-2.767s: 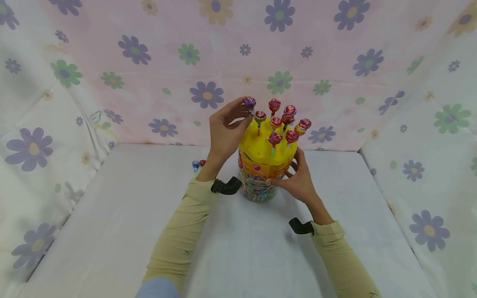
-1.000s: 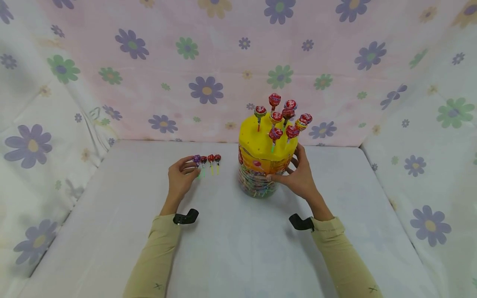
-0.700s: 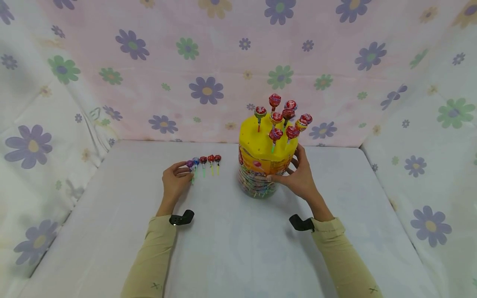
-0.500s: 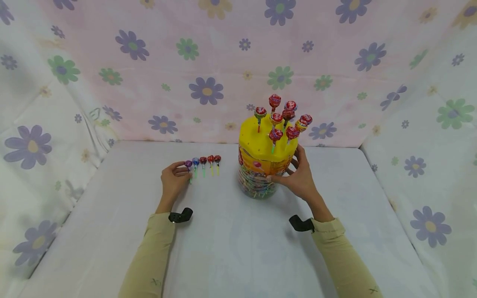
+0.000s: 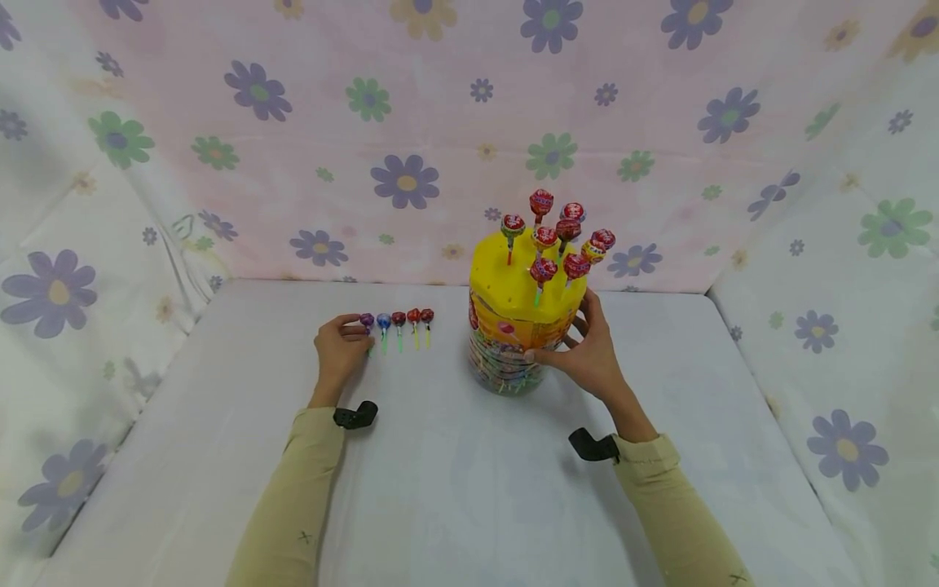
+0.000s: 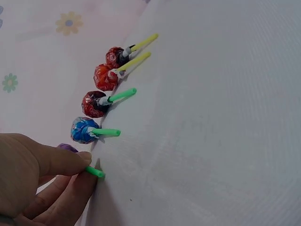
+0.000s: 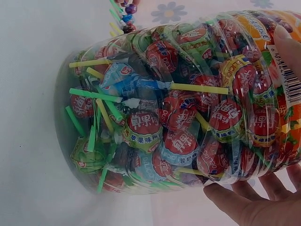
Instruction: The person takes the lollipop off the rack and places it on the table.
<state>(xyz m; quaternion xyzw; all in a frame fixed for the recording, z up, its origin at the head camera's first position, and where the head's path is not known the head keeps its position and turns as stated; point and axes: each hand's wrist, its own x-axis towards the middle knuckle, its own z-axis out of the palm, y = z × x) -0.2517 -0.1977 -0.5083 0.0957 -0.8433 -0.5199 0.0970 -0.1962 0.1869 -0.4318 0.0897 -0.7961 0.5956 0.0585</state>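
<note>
left of the jar (image 5: 506, 363), the left hand (image 5: 338, 349) pinches a purple lollipop (image 5: 367, 319), just beside a blue lollipop (image 5: 384, 321); a careless release could let its round head roll into that neighbour. the right hand (image 5: 592, 356) grips the jar's right side, where an uneven push might tip it.

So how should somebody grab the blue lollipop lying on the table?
Probably by its green stick, pinched from the near side. The blue lollipop lies with that stick pointing nearer, while the purple lollipop and dark red lollipop sit close on either side, leaving little finger room around its round head.
</note>
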